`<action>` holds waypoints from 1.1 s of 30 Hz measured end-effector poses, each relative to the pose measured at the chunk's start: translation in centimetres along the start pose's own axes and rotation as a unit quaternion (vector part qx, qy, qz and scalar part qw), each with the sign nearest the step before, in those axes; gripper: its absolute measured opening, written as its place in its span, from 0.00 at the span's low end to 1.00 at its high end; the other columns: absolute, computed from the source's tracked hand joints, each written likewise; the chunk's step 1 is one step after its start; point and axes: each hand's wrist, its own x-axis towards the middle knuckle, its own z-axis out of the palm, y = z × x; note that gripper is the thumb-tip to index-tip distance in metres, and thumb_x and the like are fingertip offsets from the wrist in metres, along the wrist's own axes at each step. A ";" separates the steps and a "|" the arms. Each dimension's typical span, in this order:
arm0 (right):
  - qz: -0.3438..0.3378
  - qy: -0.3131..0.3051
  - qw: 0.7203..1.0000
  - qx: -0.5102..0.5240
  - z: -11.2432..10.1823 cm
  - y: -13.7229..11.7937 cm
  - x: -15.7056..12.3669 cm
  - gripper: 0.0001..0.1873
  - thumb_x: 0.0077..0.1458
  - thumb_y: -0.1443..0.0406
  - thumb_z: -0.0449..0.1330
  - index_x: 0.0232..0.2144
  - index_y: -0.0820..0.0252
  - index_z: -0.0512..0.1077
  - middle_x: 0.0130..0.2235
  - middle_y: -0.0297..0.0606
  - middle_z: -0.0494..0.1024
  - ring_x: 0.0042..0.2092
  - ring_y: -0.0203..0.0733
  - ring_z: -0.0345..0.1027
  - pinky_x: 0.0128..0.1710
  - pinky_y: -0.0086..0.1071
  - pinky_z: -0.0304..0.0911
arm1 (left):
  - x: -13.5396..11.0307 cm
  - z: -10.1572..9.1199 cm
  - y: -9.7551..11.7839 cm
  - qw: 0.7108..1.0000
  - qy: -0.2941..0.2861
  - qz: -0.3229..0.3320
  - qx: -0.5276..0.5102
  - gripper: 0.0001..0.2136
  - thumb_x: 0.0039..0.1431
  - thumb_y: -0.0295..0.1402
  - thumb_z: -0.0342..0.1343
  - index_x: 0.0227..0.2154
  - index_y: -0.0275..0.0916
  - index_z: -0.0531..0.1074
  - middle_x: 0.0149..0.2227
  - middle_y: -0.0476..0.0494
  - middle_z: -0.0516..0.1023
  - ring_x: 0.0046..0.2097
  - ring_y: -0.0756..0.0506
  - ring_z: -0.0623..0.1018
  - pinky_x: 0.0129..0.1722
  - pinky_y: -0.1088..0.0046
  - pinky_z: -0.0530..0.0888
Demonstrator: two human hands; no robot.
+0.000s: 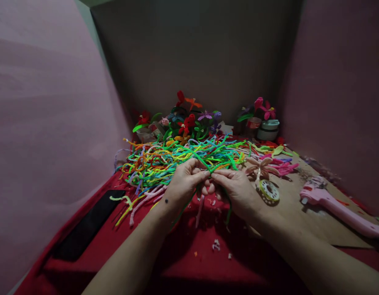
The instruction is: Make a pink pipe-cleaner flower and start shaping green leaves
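Note:
My left hand (189,178) and my right hand (232,186) meet at the middle of the table, fingertips nearly touching. Both pinch green pipe cleaners (201,160) where the stems cross between my thumbs. Green ends reach up and away from the crossing, and others hang below my palms. Just behind my hands spreads a large heap of pipe cleaners (159,164) in many colours. A loose pink pipe cleaner (199,211) lies on the red cloth below my fingers. Beside my right hand are a pale pink pipe-cleaner flower (258,167) and a yellow-rimmed spool (269,191).
A pink glue gun (337,205) rests on a cardboard sheet (289,217) at the right. A black phone-like slab (91,225) lies at the left on the red cloth (189,260). Pipe-cleaner flowers (186,123) and a lidded jar (268,130) stand along the back.

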 end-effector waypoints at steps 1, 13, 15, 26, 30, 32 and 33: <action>0.000 0.000 1.000 0.002 0.0 -0.1 0.0 0.12 0.50 0.63 0.54 0.20 0.64 0.69 0.19 0.34 0.72 0.15 0.27 0.55 0.14 0.23 0.46 | 0.0 0.0 0.1 1.000 -0.009 -0.003 -0.007 0.09 0.48 0.32 0.57 0.28 0.35 0.63 0.18 0.50 0.72 0.16 0.51 0.70 0.14 0.78 0.66; -0.022 0.014 0.998 -0.063 -0.3 0.1 -0.1 0.16 0.51 0.62 0.53 0.16 0.63 0.69 0.19 0.35 0.70 0.20 0.30 0.57 0.20 0.26 0.50 | -0.3 0.3 0.0 1.000 -0.023 -0.001 -0.005 0.05 0.49 0.30 0.54 0.29 0.35 0.65 0.18 0.51 0.71 0.16 0.53 0.68 0.14 0.80 0.66; -0.031 0.009 0.996 -0.089 -0.4 0.2 0.0 0.17 0.52 0.63 0.52 0.16 0.62 0.69 0.19 0.34 0.69 0.20 0.30 0.56 0.20 0.26 0.49 | -0.3 0.2 0.0 1.000 -0.030 -0.006 -0.001 0.03 0.49 0.28 0.53 0.28 0.35 0.65 0.18 0.51 0.72 0.16 0.53 0.68 0.14 0.80 0.66; 0.031 0.024 0.993 -0.109 -0.5 -0.5 -0.2 0.17 0.51 0.58 0.53 0.16 0.61 0.65 0.13 0.29 0.64 0.14 0.28 0.49 0.13 0.25 0.42 | -0.6 -0.1 -0.5 0.985 0.016 0.094 0.141 0.03 0.50 0.28 0.50 0.29 0.38 0.67 0.18 0.54 0.68 0.16 0.53 0.66 0.17 0.79 0.64; 0.071 0.009 0.997 -0.037 -0.7 -0.6 -0.2 0.15 0.48 0.63 0.53 0.13 0.60 0.63 0.11 0.29 0.61 0.12 0.28 0.48 0.11 0.25 0.40 | -0.7 -0.4 -1.6 0.866 0.056 0.261 0.424 0.07 0.55 0.29 0.47 0.29 0.40 0.71 0.24 0.48 0.73 0.25 0.52 0.70 0.26 0.78 0.63; 0.074 -0.004 0.997 0.013 -0.8 -0.4 0.0 0.14 0.47 0.63 0.52 0.13 0.61 0.64 0.11 0.30 0.63 0.12 0.29 0.50 0.11 0.25 0.43 | -0.5 -0.6 -2.0 0.794 0.045 0.300 0.526 0.09 0.57 0.30 0.46 0.29 0.41 0.72 0.26 0.46 0.73 0.27 0.50 0.70 0.27 0.77 0.61; 0.076 -0.012 0.996 0.040 -0.8 -0.2 0.1 0.14 0.48 0.62 0.52 0.14 0.61 0.65 0.12 0.31 0.64 0.12 0.30 0.52 0.11 0.25 0.45 | -0.5 -0.6 -2.1 0.769 0.038 0.307 0.559 0.09 0.57 0.30 0.46 0.30 0.41 0.72 0.26 0.45 0.73 0.27 0.49 0.70 0.26 0.76 0.60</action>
